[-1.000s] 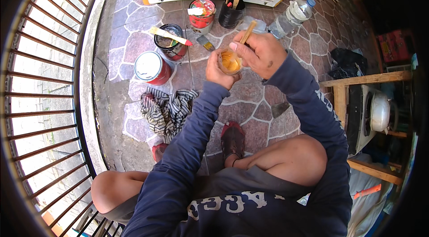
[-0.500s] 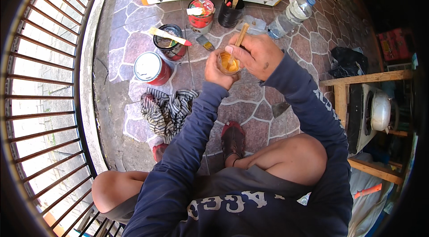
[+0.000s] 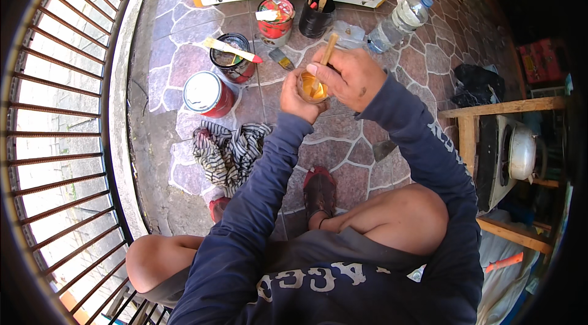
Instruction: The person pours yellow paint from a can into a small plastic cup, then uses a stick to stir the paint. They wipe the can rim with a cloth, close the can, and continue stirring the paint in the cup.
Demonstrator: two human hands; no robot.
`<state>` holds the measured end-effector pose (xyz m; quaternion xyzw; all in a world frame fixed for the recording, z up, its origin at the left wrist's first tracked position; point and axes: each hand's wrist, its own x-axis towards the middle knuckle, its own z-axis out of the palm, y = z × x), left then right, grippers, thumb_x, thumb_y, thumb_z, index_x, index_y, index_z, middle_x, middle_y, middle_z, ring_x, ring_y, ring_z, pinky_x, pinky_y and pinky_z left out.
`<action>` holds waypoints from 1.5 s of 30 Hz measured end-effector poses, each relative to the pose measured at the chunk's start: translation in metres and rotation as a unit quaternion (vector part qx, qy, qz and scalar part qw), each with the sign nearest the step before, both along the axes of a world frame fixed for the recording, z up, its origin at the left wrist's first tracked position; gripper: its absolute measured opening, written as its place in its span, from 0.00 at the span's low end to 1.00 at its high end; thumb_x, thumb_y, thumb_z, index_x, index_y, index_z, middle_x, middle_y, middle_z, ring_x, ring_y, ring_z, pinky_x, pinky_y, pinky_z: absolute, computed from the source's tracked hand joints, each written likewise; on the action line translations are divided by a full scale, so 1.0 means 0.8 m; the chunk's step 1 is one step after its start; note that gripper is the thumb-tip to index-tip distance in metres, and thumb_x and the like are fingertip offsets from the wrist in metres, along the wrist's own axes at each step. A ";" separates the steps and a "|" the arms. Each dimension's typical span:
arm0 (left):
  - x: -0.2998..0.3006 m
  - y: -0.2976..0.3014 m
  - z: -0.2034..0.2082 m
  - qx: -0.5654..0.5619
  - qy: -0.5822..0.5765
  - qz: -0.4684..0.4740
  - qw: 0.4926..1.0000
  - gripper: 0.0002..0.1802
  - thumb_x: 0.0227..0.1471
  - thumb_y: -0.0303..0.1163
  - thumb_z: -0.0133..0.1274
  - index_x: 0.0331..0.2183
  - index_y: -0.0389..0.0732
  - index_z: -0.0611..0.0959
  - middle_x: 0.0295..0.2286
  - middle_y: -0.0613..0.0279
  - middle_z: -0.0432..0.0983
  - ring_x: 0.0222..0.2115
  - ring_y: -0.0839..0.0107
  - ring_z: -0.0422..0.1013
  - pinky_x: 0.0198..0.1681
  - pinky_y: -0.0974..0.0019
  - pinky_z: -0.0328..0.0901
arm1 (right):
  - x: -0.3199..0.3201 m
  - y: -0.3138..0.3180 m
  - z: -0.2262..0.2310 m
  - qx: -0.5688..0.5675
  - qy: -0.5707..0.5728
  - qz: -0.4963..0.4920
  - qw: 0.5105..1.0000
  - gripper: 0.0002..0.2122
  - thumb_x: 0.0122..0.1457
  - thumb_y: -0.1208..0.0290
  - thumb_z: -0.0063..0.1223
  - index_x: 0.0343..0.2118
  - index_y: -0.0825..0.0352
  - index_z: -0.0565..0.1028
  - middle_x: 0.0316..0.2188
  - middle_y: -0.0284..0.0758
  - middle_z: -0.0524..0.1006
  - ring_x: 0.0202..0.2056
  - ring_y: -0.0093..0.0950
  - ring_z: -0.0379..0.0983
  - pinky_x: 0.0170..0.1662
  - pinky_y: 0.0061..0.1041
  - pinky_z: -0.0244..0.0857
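Note:
My left hand (image 3: 294, 97) is wrapped round a small clear cup (image 3: 313, 101) with yellow-orange paint (image 3: 311, 82) inside. Between the thumb and fingers of my right hand (image 3: 356, 77) is a light wooden stick (image 3: 331, 48). The stick slants down, its lower end in the cup; my fingers hide its middle. On the floor just beyond the cup lies a flat paintbrush (image 3: 281, 58) with stained bristles. A brush with a pale handle and red tip (image 3: 235, 51) rests across an open dark paint can (image 3: 235, 74).
Left of my hands stand a white-lidded red can (image 3: 204, 91) and a crumpled striped cloth (image 3: 231, 156). Farther off are a red-stained can (image 3: 275, 18), a black tool cup (image 3: 316, 22) and a plastic bottle (image 3: 392, 31). A barred fence (image 3: 61, 120) runs along the left; a wooden frame (image 3: 502, 107) stands right.
The stick has turned slightly within the cup, and its top end has shifted a little. Both hands stay in nearly the same place.

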<state>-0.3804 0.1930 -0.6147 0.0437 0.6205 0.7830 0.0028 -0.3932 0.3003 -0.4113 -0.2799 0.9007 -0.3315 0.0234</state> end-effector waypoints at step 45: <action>0.010 -0.049 -0.125 -0.318 -0.068 0.063 0.943 0.51 0.28 0.43 0.78 0.55 0.44 0.72 0.54 0.54 0.74 0.64 0.55 0.58 0.70 0.45 0.36 | -0.052 -0.020 -0.181 0.088 -0.087 0.013 0.992 0.11 0.65 0.66 0.52 0.37 0.70 0.77 0.29 0.46 0.79 0.31 0.44 0.79 0.35 0.35 0.71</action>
